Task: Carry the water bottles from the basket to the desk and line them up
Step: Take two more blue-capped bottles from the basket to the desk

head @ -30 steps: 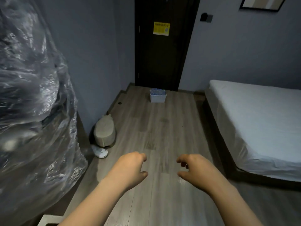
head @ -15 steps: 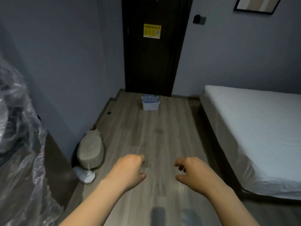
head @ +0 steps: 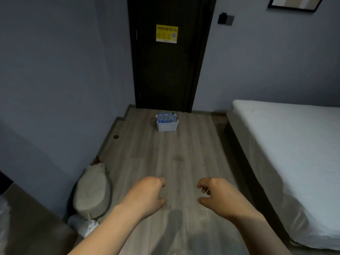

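A small white basket (head: 167, 126) stands on the wooden floor in front of the dark door, far ahead of me. Several water bottles (head: 166, 117) with blue caps stand upright inside it. My left hand (head: 145, 196) and my right hand (head: 219, 196) hang in front of me over the floor, well short of the basket. Both have loosely curled fingers and hold nothing. The desk is not in view.
A bed (head: 287, 153) with white sheets fills the right side. A grey plush toy (head: 93, 192) and a white object (head: 83, 224) lie against the left wall. A dark door (head: 169, 70) with a yellow sticker closes the far end. A dark furniture corner (head: 25, 221) shows at lower left.
The view has moved forward along the floor; the basket looks nearer and the plastic-wrapped bulk on the left has slid out of view. Both hands keep the same loose pose.
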`<state>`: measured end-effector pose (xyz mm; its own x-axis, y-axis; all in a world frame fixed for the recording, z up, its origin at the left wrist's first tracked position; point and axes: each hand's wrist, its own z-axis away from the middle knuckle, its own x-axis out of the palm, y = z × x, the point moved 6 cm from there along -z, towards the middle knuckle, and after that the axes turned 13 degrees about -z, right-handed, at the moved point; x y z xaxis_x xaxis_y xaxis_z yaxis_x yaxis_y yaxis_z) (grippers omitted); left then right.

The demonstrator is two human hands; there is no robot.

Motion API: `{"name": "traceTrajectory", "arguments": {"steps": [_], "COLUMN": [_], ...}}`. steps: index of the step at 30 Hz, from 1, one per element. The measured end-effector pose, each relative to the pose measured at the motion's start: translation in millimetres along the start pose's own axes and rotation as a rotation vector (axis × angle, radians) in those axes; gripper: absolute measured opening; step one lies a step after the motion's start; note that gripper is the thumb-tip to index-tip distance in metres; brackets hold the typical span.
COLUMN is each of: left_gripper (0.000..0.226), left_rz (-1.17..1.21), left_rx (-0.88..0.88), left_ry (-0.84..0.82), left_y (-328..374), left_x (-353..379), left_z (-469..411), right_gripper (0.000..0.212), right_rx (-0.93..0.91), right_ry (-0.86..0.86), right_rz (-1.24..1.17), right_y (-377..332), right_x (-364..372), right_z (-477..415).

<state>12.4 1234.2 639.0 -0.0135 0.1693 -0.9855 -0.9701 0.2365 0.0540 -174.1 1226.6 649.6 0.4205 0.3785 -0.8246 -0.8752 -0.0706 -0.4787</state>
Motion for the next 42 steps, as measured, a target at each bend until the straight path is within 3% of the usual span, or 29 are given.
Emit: {"name": "traceTrajectory", "arguments": {"steps": [19, 42], "left_gripper": [0.030, 0.030], "left_rz": [0.072, 0.066], "left_rx": [-0.044, 0.002], "left_ry": [-0.005, -0.033], "left_y": [-40.5, -181.2], "left_x": [-39.3, -81.2], "left_z": [-288.5, -632.0], "right_gripper": [0.039, 0.039], "right_rx": [-0.054, 0.015], "right_ry": [-0.033, -0.084], "right_rz": [-0.010, 0.002], "right_y": [56.5, 37.8], "right_x": [-115.6, -212.5], "right_z": [-279.4, -617.8]}}
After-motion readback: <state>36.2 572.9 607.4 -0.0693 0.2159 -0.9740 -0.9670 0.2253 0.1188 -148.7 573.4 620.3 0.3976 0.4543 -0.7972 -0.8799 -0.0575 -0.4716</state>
